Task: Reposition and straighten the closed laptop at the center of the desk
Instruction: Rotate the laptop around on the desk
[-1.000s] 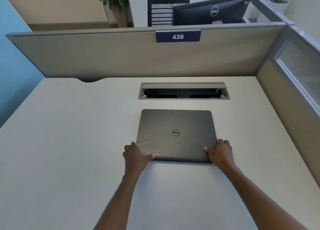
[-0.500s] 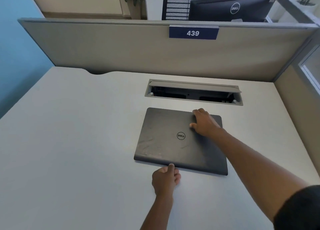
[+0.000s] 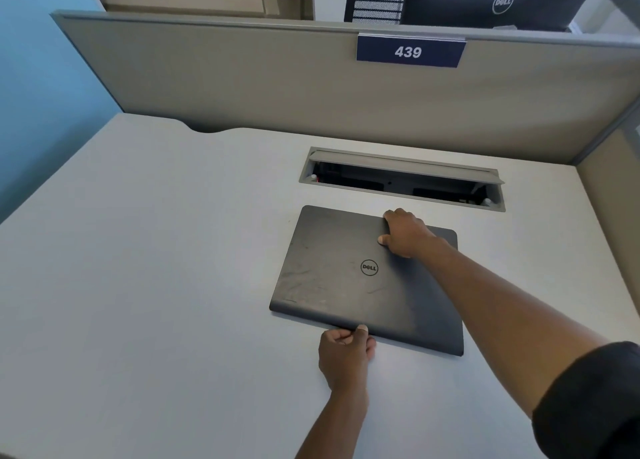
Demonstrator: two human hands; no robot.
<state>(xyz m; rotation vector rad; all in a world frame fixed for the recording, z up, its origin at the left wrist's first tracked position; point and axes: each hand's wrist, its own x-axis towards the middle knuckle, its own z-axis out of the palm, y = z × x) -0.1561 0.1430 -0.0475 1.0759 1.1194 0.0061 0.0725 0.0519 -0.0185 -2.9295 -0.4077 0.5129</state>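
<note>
A closed dark grey laptop (image 3: 332,278) with a round logo lies flat on the pale desk (image 3: 156,268), a little right of the middle. In this view its edges run slightly skewed to the desk's cable slot. My left hand (image 3: 346,353) is at the middle of the laptop's near edge, thumb on top and fingers curled against the edge. My right hand (image 3: 405,233) reaches over the lid and grips the far edge, fingers hooked over it and thumb on the lid.
An open cable slot (image 3: 401,180) is sunk into the desk just behind the laptop. A grey partition (image 3: 242,78) with a blue "439" sign (image 3: 408,52) closes the back; another panel stands at the right. A monitor (image 3: 485,1) stands beyond the partition.
A second ago both hands held the laptop's near corners. My right hand has moved to the far edge and my left to the middle of the near edge. The camera has shifted left.
</note>
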